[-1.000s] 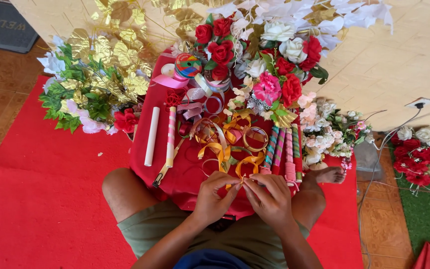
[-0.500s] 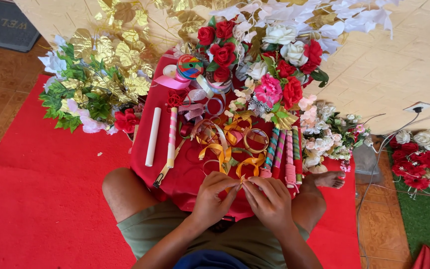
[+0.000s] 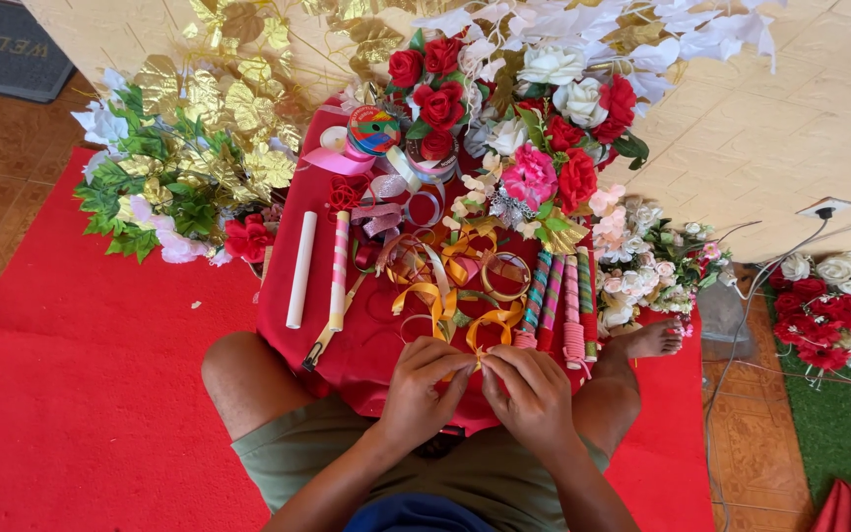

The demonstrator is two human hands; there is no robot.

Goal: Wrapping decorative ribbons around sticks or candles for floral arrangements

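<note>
Now the two hands are sitting almost exactly where they were a second ago, low over the near edge of the red cloth-covered bench (image 3: pixel 307 256), so the work is staying in the same fiddly pinching stage rather than moving on. The only shift is tiny: the fingertips are drawing a touch closer together over the ribbon.

The left hand (image 3: pixel 428 382) is curling in, thumb and forefinger closed together on a small piece of orange ribbon (image 3: pixel 478 357), and the right hand (image 3: pixel 534 386) is meeting it from the other side, its fingertips pinched shut on the same strip. Both hands are touching each other at the tips, with the ribbon held just between them, above the person's lap.

Just beyond the knuckles, loops of orange and gold ribbon (image 3: pixel 440 291) are lying in a loose tangle. To the right of them, four striped wrapped sticks (image 3: pixel 558 296) are lying side by side. Over on the left of the cloth, a plain white tube (image 3: pixel 300 269) and a pink-and-white striped tube (image 3: pixel 339 268) are lying parallel. Ribbon spools (image 3: pixel 373 130) are sitting at the far end, and red roses (image 3: pixel 435 84) with gold leaves (image 3: pixel 238 99) are crowding round the back.
</note>
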